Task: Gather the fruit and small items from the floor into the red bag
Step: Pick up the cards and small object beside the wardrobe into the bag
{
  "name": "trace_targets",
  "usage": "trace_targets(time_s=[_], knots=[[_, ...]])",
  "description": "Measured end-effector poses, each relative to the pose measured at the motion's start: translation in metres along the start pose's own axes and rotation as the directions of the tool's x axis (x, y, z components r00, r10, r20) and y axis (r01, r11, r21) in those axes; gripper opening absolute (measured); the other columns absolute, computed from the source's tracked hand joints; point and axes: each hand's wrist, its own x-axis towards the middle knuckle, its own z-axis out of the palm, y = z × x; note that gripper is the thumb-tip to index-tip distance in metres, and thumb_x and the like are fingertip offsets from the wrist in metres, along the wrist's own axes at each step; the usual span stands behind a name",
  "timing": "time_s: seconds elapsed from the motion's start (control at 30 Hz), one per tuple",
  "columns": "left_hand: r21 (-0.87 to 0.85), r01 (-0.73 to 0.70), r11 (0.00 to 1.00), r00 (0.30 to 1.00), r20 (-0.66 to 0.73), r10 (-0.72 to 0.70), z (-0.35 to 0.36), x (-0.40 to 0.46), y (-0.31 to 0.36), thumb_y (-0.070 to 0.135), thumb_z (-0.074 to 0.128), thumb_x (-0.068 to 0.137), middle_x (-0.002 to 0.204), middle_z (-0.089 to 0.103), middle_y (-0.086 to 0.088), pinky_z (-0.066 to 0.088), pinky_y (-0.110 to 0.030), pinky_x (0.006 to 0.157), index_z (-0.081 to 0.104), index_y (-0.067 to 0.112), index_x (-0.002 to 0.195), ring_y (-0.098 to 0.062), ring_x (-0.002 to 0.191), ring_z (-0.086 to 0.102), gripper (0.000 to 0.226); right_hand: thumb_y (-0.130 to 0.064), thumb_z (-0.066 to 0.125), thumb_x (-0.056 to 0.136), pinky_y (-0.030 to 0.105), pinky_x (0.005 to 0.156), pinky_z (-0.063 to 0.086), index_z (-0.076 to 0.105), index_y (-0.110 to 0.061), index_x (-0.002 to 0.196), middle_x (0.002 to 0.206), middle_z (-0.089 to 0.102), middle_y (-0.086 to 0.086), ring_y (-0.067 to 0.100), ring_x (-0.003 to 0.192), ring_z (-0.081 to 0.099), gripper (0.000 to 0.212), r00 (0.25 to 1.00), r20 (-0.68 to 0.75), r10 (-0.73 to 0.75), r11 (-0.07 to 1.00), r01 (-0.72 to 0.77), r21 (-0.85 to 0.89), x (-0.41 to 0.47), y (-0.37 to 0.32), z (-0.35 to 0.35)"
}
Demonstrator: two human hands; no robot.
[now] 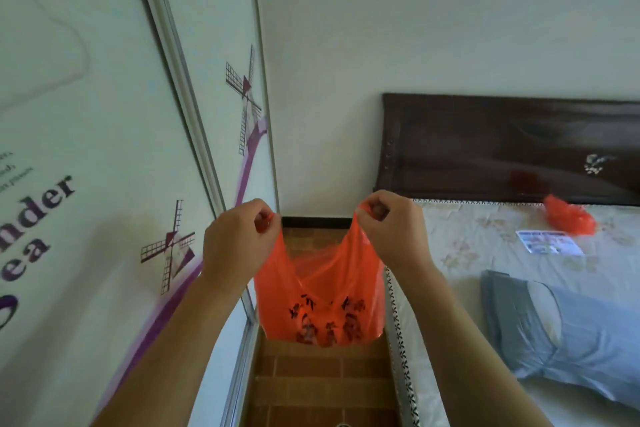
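Left hand [239,239] and right hand [388,229] each pinch a handle of the red bag [322,305], holding it open, hanging above the floor [322,381] beside the bed [485,239].

Both forearms are bare to the frame edge, with no sleeves, rings or watch visible.

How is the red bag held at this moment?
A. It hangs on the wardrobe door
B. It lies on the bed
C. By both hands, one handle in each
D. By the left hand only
C: the left hand and the right hand each pinch a handle of the red bag, which hangs open between them above the floor.
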Motion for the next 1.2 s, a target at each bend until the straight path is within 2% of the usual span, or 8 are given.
trace_targets(time_s=[0.13, 0.2, 0.3, 0.37, 0.53, 0.6, 0.8, 1.2], knots=[[-0.004, -0.017, 1.0, 0.998, -0.06, 0.017, -0.004, 0.02, 0.01, 0.026, 0.075, 0.092, 0.076, 0.072, 0.006, 0.06, -0.033, 0.063, 0.071, 0.018, 0.088, -0.014, 0.066, 0.067, 0.009, -0.019, 0.077, 0.083, 0.026, 0.053, 0.041, 0.07, -0.025, 0.074, 0.057, 0.058, -0.008, 0.006, 0.053, 0.052, 0.013, 0.999, -0.034, -0.034, 0.999, 0.034, 0.001, 0.02, -0.006, -0.012], [0.003, -0.032, 0.999, 0.997, -0.075, 0.032, 0.001, 0.028, 0.014, 0.025, 0.075, 0.092, 0.077, 0.071, 0.008, 0.057, -0.028, 0.062, 0.07, 0.019, 0.088, -0.011, 0.066, 0.065, 0.008, -0.019, 0.077, 0.084, 0.026, 0.053, 0.04, 0.069, -0.026, 0.073, 0.055, 0.056, -0.009, 0.006, 0.052, 0.051, 0.015, 0.999, -0.034, -0.042, 0.999, 0.041, -0.016, 0.03, -0.002, -0.014], [0.028, -0.042, 0.999, 0.996, -0.078, 0.044, 0.018, 0.041, 0.015, 0.023, 0.075, 0.092, 0.076, 0.069, 0.008, 0.044, -0.013, 0.061, 0.07, 0.02, 0.087, -0.008, 0.064, 0.061, 0.008, -0.02, 0.078, 0.084, 0.026, 0.052, 0.041, 0.069, -0.026, 0.074, 0.055, 0.055, -0.008, 0.008, 0.053, 0.051, 0.014, 0.998, -0.039, -0.044, 0.998, 0.043, -0.044, 0.047, 0.011, -0.01], [0.043, -0.039, 0.998, 0.996, -0.074, 0.042, 0.033, 0.052, 0.012, 0.022, 0.076, 0.091, 0.076, 0.068, 0.008, 0.039, -0.01, 0.061, 0.069, 0.019, 0.086, -0.007, 0.063, 0.06, 0.008, -0.02, 0.077, 0.085, 0.026, 0.053, 0.042, 0.07, -0.025, 0.076, 0.055, 0.055, -0.008, 0.008, 0.053, 0.051, 0.012, 0.999, -0.021, -0.03, 0.997, 0.028, -0.065, 0.062, 0.025, -0.005], [0.043, 0.014, 0.999, 0.998, -0.065, -0.011, 0.081, 0.085, 0.006, 0.023, 0.076, 0.09, 0.075, 0.066, 0.006, 0.057, -0.028, 0.059, 0.068, 0.019, 0.086, -0.01, 0.063, 0.062, 0.011, -0.024, 0.076, 0.085, 0.03, 0.054, 0.047, 0.071, -0.027, 0.077, 0.056, 0.056, -0.01, 0.008, 0.055, 0.054, 0.009, 1.0, 0.0, -0.019, 0.994, 0.019, -0.106, 0.116, 0.061, 0.004], [0.032, 0.051, 0.998, 0.997, -0.057, -0.049, 0.102, 0.1, 0.007, 0.022, 0.076, 0.091, 0.075, 0.066, 0.008, 0.059, -0.031, 0.059, 0.067, 0.02, 0.085, -0.01, 0.064, 0.062, 0.011, -0.024, 0.076, 0.084, 0.034, 0.056, 0.051, 0.071, -0.026, 0.077, 0.057, 0.058, -0.009, 0.01, 0.056, 0.055, 0.009, 1.0, -0.006, -0.012, 0.995, 0.011, -0.1, 0.139, 0.073, 0.006], [0.012, 0.078, 0.997, 0.997, -0.013, -0.078, 0.15, 0.136, 0.021, 0.023, 0.075, 0.091, 0.078, 0.068, 0.01, 0.038, -0.005, 0.062, 0.069, 0.02, 0.087, -0.002, 0.065, 0.06, 0.008, -0.022, 0.074, 0.085, 0.037, 0.056, 0.053, 0.07, -0.027, 0.076, 0.058, 0.058, -0.008, 0.011, 0.056, 0.055, 0.011, 1.0, -0.019, 0.015, 0.999, -0.016, -0.045, 0.191, 0.106, 0.007], [-0.029, 0.13, 0.991, 0.991, 0.013, -0.13, 0.192, 0.202, -0.021, 0.024, 0.076, 0.092, 0.084, 0.072, 0.008, 0.041, -0.006, 0.066, 0.072, 0.018, 0.093, -0.004, 0.068, 0.063, 0.007, -0.02, 0.076, 0.086, 0.036, 0.055, 0.049, 0.071, -0.025, 0.073, 0.056, 0.056, -0.006, 0.014, 0.054, 0.052, 0.015, 0.998, -0.026, 0.053, 0.998, -0.054, -0.019, 0.258, 0.125, 0.043]])
